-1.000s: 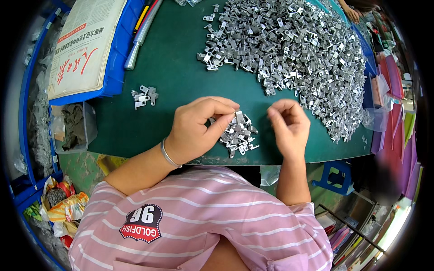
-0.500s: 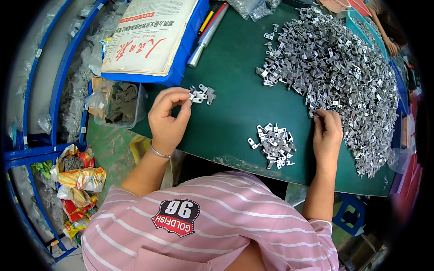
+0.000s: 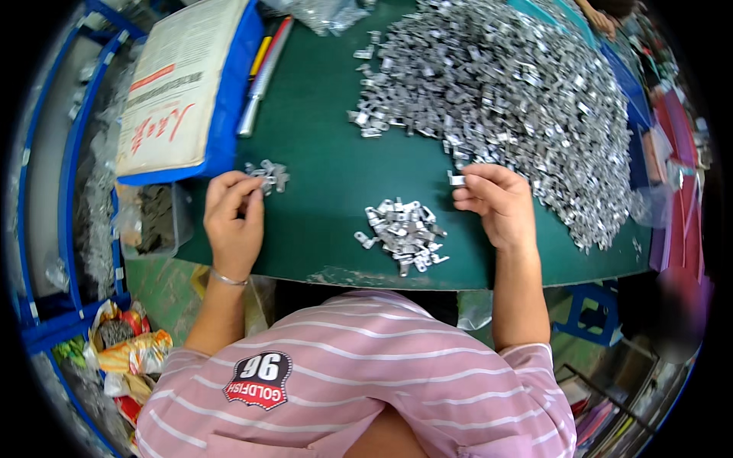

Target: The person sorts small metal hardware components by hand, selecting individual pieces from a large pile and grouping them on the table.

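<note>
Between the thumb and fingers of my right hand (image 3: 502,204) is a small bent metal bracket (image 3: 456,180), just off the near left edge of a large heap of such brackets (image 3: 489,84). My left hand (image 3: 233,225) is closed, thumb against fingertips, beside a small cluster of brackets (image 3: 273,175) on the left; whatever it pinches is hidden. A loose middle pile of brackets (image 3: 405,233) lies between my hands, close to the table's front edge.
On the left stands a blue bin (image 3: 229,99) topped with newspapers (image 3: 172,84). Pens (image 3: 263,69) lie beside it. A clear plastic tub (image 3: 179,221) holds dark cloth. Another person's hand (image 3: 602,23) shows at the far right. The green table (image 3: 321,137) ends near my body.
My right hand has come away from the heap leftward, now with a bracket in its fingers. My left hand stays by the small cluster. The whole view has shifted.
</note>
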A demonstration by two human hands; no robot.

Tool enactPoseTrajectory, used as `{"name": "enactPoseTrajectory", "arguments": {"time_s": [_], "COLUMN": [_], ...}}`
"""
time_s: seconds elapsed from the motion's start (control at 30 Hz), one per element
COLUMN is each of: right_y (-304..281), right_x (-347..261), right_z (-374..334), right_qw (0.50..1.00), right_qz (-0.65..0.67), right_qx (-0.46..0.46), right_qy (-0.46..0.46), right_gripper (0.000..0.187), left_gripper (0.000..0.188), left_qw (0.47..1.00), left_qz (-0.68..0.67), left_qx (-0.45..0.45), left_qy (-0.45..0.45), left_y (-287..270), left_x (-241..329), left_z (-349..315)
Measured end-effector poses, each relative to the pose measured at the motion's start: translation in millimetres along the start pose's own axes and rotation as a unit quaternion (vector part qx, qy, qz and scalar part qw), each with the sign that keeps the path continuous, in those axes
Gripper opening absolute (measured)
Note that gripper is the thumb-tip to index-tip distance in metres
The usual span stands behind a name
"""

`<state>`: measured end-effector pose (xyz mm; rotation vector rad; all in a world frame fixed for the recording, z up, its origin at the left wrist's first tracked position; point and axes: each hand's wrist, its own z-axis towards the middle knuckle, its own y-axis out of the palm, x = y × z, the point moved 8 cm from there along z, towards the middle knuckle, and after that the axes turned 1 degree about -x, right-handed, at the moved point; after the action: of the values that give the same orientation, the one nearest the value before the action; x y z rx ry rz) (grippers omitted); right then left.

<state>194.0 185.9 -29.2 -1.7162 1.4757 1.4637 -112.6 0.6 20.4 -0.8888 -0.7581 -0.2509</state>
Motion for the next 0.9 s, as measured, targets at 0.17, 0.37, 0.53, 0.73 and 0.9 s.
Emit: {"name": "enactPoseTrajectory", "arguments": {"time_s": [0.17, 0.37, 0.53, 0.73, 0.9], "right_y": [1, 4, 47, 70, 49], "right_x": [0, -5, -13, -32, -62], "right_z": [0, -3, -22, -36, -13], "right_qw": [0.999, 0.999, 0.987, 0.935, 0.735], "right_qz": [0.030, 0.015, -0.038, -0.280, -0.574], "right_qx": [-0.019, -0.037, -0.126, -0.105, 0.054], "right_qy": [0.010, -0.018, -0.089, -0.190, -0.356], "right_gripper": [0.015, 0.014, 0.009, 0.007, 0.012], "left_gripper": [0.014, 0.014, 0.034, 0.028, 0.024], "left_qw": [0.999, 0.997, 0.981, 0.940, 0.944], "left_qz": [0.007, -0.007, -0.100, -0.249, -0.253], "left_qx": [0.000, -0.015, -0.102, -0.209, -0.201], "left_qy": [0.050, 0.075, 0.128, 0.106, 0.072], "left_y": [4, 18, 42, 94, 102], "left_x": [13, 20, 74, 105, 95], "left_z": [5, 10, 8, 3, 5]}}
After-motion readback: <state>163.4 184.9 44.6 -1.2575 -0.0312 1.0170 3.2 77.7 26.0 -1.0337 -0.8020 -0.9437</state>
